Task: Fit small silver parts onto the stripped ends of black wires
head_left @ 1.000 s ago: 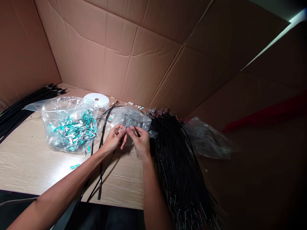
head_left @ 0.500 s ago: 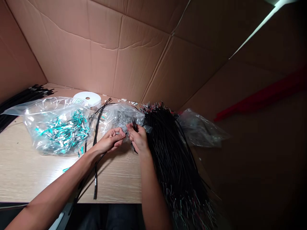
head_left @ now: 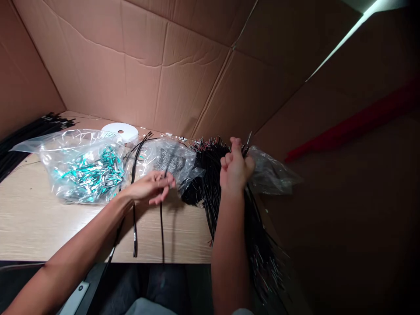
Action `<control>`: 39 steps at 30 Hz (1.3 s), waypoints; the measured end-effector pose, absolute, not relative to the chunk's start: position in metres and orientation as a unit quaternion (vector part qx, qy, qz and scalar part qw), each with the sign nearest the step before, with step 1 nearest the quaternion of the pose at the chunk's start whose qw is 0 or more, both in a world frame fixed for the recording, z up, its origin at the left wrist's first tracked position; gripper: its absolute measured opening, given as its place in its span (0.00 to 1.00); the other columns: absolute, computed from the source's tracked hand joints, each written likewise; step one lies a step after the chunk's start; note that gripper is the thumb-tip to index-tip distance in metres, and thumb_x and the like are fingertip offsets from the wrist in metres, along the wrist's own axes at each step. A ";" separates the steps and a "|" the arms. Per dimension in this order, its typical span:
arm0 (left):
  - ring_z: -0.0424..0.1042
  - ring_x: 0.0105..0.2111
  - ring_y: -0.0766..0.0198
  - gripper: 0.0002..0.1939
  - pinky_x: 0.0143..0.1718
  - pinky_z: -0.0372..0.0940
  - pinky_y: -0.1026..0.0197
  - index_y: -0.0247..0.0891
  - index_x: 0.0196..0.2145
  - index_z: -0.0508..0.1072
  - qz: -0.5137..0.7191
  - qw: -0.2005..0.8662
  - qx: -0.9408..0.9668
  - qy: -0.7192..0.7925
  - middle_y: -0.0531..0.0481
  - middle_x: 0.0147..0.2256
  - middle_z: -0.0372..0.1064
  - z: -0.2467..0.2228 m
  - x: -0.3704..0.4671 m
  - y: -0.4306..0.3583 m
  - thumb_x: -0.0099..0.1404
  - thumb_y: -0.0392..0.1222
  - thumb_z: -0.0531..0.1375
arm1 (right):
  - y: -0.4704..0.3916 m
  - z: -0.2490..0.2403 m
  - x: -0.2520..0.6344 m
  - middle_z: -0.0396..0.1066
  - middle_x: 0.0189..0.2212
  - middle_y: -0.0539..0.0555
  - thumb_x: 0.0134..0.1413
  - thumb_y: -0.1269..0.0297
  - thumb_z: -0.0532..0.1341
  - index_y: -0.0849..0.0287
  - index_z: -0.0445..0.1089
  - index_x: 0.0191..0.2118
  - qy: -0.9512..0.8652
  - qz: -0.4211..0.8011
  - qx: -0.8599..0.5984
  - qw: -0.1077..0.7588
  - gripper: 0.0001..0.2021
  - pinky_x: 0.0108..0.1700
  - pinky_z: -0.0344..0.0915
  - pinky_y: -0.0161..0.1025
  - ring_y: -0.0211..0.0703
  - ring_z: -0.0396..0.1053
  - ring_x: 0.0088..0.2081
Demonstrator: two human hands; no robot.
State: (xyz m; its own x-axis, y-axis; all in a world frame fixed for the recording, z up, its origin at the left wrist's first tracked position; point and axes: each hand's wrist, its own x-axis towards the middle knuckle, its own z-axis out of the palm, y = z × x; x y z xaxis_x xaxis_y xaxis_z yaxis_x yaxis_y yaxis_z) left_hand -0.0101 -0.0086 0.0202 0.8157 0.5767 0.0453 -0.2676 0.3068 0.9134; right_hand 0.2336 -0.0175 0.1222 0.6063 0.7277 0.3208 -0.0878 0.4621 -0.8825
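Observation:
My left hand [head_left: 152,187] is pinched on a thin black cable [head_left: 162,232], which hangs down past the table's front edge. To the right, my right hand [head_left: 235,168] is raised over a thick bundle of black cables [head_left: 215,175]. Its fingers are closed around a dark tool [head_left: 245,149] with a slim metal tip; most of it is hidden by the hand, so its kind is unclear. Behind my left hand lies a clear bag of small silvery parts [head_left: 170,159]. A few loose black cables [head_left: 134,210] lie beside my left wrist.
A clear bag of teal and silver pieces [head_left: 95,175] lies at the left, with a white disc [head_left: 120,131] behind it. More black cables [head_left: 36,131] lie at the far left. Another clear bag [head_left: 274,170] is at the right. Cardboard walls [head_left: 141,87] enclose the table [head_left: 22,218].
My right hand has moved right and up with the dark tool, away from my left hand. The cable in my left hand now hangs straight down.

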 end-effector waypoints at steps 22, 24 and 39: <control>0.82 0.40 0.55 0.34 0.22 0.63 0.66 0.30 0.69 0.63 0.509 0.568 0.601 0.238 0.31 0.49 0.80 0.155 -0.012 -0.062 0.76 0.55 0.62 | -0.219 0.058 0.200 0.75 0.30 0.54 0.49 0.42 0.79 0.60 0.79 0.37 -0.357 0.428 -0.482 0.676 0.24 0.22 0.54 0.30 0.28 0.56 0.20; 0.81 0.37 0.58 0.28 0.22 0.63 0.66 0.30 0.63 0.71 0.503 0.491 0.650 0.287 0.34 0.47 0.80 0.168 -0.020 -0.069 0.79 0.56 0.57 | -0.221 0.078 0.214 0.75 0.30 0.54 0.49 0.44 0.79 0.60 0.78 0.36 -0.349 0.351 -0.486 0.720 0.23 0.22 0.55 0.30 0.27 0.55 0.19; 0.81 0.41 0.45 0.21 0.36 0.68 0.54 0.19 0.58 0.69 0.108 0.062 0.716 0.686 0.29 0.41 0.78 -0.048 -0.017 -0.108 0.77 0.33 0.45 | -0.254 0.103 0.341 0.82 0.32 0.64 0.51 0.37 0.67 0.61 0.84 0.37 -0.405 0.107 -0.834 0.360 0.28 0.33 0.71 0.46 0.58 0.77 0.30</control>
